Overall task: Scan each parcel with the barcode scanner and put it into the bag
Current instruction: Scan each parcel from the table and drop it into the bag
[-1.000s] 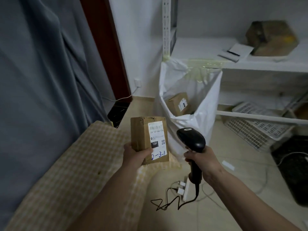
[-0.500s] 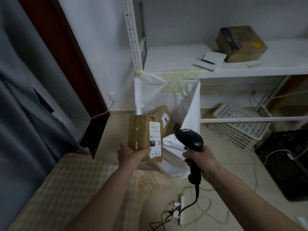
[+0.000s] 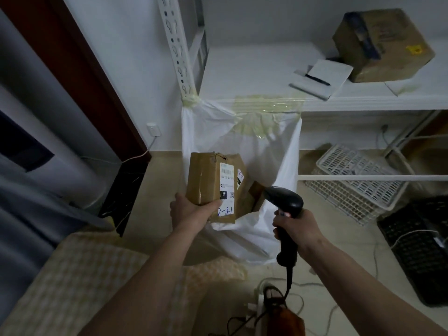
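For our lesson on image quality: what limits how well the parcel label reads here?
Head view: dim light; wide-angle lens bends the shelf edge; the label on the parcel faces obliquely, so small print blurs, though "15H" reads; glare on the tape.

White metal shelf (image 3: 254, 69): worn cardboard box (image 3: 380, 42) at 1 o'clock, white notepad (image 3: 322, 77) with dark pen just left of it. White plastic basket (image 3: 351, 180) at 3 o'clock, on floor under the shelf. Black crate (image 3: 419, 243) at 4 o'clock. Checked cushion (image 3: 80, 284) at 8 o'clock. Wall socket (image 3: 153, 129) at 10 o'clock.
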`<state>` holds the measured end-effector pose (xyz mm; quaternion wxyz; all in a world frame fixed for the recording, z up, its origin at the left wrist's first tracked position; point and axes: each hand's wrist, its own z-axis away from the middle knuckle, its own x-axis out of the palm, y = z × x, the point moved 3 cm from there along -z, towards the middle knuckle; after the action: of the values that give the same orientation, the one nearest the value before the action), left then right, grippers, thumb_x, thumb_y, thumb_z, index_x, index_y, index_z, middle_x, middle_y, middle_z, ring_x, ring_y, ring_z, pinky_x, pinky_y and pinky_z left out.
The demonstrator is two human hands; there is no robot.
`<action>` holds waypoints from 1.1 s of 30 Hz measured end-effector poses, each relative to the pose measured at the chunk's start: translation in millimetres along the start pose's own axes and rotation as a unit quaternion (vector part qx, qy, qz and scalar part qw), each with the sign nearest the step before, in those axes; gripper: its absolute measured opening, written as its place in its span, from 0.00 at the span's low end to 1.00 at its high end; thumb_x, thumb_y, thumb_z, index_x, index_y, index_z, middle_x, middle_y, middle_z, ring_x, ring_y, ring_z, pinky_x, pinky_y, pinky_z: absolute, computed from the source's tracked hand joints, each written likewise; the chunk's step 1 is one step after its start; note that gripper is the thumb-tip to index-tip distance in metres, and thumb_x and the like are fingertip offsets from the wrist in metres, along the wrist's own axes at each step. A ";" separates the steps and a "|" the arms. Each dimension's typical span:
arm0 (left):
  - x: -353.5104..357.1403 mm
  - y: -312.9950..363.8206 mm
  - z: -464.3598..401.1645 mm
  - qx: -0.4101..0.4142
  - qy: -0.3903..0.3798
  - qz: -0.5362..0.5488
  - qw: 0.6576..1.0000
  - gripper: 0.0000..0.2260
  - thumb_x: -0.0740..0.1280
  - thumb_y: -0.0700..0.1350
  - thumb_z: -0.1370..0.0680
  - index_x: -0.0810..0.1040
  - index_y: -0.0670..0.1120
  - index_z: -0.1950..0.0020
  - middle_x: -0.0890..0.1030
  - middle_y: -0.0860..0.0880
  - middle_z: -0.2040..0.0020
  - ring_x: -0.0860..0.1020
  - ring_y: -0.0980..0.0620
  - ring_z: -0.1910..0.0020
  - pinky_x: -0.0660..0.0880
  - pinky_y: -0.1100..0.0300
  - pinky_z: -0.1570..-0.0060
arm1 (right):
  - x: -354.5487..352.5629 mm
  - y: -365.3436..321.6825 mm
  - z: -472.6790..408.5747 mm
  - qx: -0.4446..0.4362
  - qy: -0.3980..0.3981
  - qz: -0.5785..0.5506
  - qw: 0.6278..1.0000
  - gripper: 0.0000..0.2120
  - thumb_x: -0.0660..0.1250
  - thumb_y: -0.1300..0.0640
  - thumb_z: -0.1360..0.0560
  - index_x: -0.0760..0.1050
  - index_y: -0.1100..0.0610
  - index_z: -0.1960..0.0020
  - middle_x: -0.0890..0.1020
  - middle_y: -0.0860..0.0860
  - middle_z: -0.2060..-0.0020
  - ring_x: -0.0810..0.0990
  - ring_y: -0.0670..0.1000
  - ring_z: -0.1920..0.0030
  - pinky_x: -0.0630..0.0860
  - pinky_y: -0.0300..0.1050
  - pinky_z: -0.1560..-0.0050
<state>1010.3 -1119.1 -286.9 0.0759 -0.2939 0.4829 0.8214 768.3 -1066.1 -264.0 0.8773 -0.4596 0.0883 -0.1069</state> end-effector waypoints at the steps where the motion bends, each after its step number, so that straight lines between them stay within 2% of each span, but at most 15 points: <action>1: 9.0 5.6 -7.1 -0.003 0.007 -0.002 1.000 0.40 0.80 0.56 0.39 0.66 0.45 0.33 0.70 0.45 0.37 0.73 0.44 0.37 0.74 0.49 0.39 | -1.3 -5.5 -15.7 0.003 -0.005 0.007 1.000 0.06 0.65 0.74 0.29 0.74 0.65 0.60 0.74 0.58 0.70 0.73 0.55 0.73 0.72 0.47 0.67; 4: 41.5 22.0 -28.4 -0.017 0.009 -0.017 1.000 0.39 0.80 0.56 0.40 0.67 0.46 0.36 0.70 0.46 0.39 0.72 0.45 0.38 0.73 0.53 0.41 | -9.3 -20.8 -61.0 0.014 -0.020 0.026 0.999 0.07 0.65 0.74 0.29 0.74 0.64 0.61 0.75 0.59 0.69 0.73 0.56 0.73 0.72 0.48 0.66; 7: 80.2 36.8 -50.0 -0.026 0.013 -0.044 0.999 0.44 0.80 0.60 0.45 0.68 0.48 0.34 0.72 0.46 0.40 0.72 0.45 0.38 0.75 0.49 0.40 | -21.4 -32.1 -101.7 0.023 -0.036 0.049 0.998 0.05 0.65 0.74 0.30 0.75 0.66 0.58 0.76 0.60 0.67 0.74 0.56 0.71 0.73 0.50 0.64; 11: 131.2 50.2 -65.1 -0.042 0.000 -0.121 0.992 0.46 0.80 0.58 0.38 0.61 0.46 0.27 0.65 0.43 0.32 0.64 0.42 0.32 0.70 0.49 0.39 | -34.5 -40.1 -144.8 0.045 -0.057 0.060 0.996 0.06 0.66 0.74 0.30 0.76 0.66 0.55 0.77 0.59 0.68 0.76 0.56 0.70 0.75 0.49 0.64; 16: 174.7 47.3 -72.1 -0.088 -0.039 -0.194 0.976 0.50 0.77 0.60 0.35 0.53 0.44 0.25 0.57 0.41 0.28 0.58 0.41 0.29 0.67 0.49 0.36 | -42.2 -43.3 -173.6 0.065 -0.078 0.073 0.992 0.06 0.66 0.73 0.30 0.76 0.65 0.56 0.78 0.58 0.66 0.76 0.56 0.69 0.76 0.49 0.63; 18: 183.4 42.7 -72.3 -0.098 -0.066 -0.225 0.967 0.49 0.76 0.62 0.34 0.54 0.43 0.25 0.56 0.41 0.27 0.57 0.41 0.28 0.64 0.50 0.34 | -41.6 -42.9 -178.8 0.070 -0.089 0.080 0.990 0.06 0.66 0.74 0.30 0.76 0.65 0.57 0.77 0.58 0.66 0.76 0.56 0.69 0.75 0.49 0.64; 20: 184.2 37.5 -72.8 -0.088 -0.081 -0.227 0.967 0.41 0.75 0.61 0.32 0.63 0.43 0.28 0.63 0.41 0.30 0.63 0.41 0.31 0.66 0.51 0.36 | -38.1 -42.8 -180.7 0.074 -0.109 0.090 0.987 0.06 0.66 0.74 0.30 0.76 0.65 0.57 0.77 0.58 0.66 0.75 0.56 0.70 0.75 0.48 0.64; 22: 177.5 33.5 -71.6 -0.072 -0.084 -0.215 0.970 0.28 0.73 0.58 0.29 0.74 0.43 0.37 0.73 0.43 0.37 0.72 0.43 0.39 0.73 0.53 0.43 | -32.2 -43.1 -180.8 0.075 -0.133 0.107 0.982 0.05 0.66 0.74 0.30 0.76 0.66 0.57 0.76 0.59 0.66 0.75 0.56 0.69 0.75 0.49 0.64; 24: 164.1 30.7 -66.3 -0.057 -0.077 -0.220 0.971 0.20 0.71 0.55 0.27 0.78 0.44 0.42 0.77 0.44 0.41 0.76 0.45 0.44 0.76 0.53 0.46 | -23.3 -44.4 -177.3 0.074 -0.161 0.125 0.976 0.06 0.66 0.73 0.30 0.75 0.66 0.55 0.76 0.59 0.66 0.75 0.55 0.69 0.76 0.48 0.64; 28: 124.3 21.9 -48.6 -0.056 -0.035 -0.236 0.970 0.22 0.69 0.53 0.25 0.73 0.47 0.34 0.72 0.46 0.38 0.73 0.46 0.39 0.74 0.53 0.44 | 4.1 -46.7 -161.4 0.065 -0.221 0.154 0.961 0.06 0.66 0.72 0.29 0.75 0.65 0.54 0.76 0.58 0.68 0.76 0.54 0.70 0.76 0.47 0.64; 33: 59.2 -2.9 -10.7 -0.083 0.008 -0.231 0.970 0.21 0.68 0.52 0.23 0.71 0.48 0.32 0.72 0.48 0.34 0.73 0.48 0.37 0.73 0.56 0.43 | 50.1 -43.8 -117.5 0.044 -0.296 0.198 0.933 0.04 0.66 0.71 0.28 0.74 0.64 0.56 0.75 0.58 0.69 0.75 0.55 0.69 0.75 0.49 0.62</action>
<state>967.6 -1136.0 -325.8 0.2351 -0.4089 0.3332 0.8164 782.1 -1196.4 -296.7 0.8863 -0.4044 -0.0911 0.2065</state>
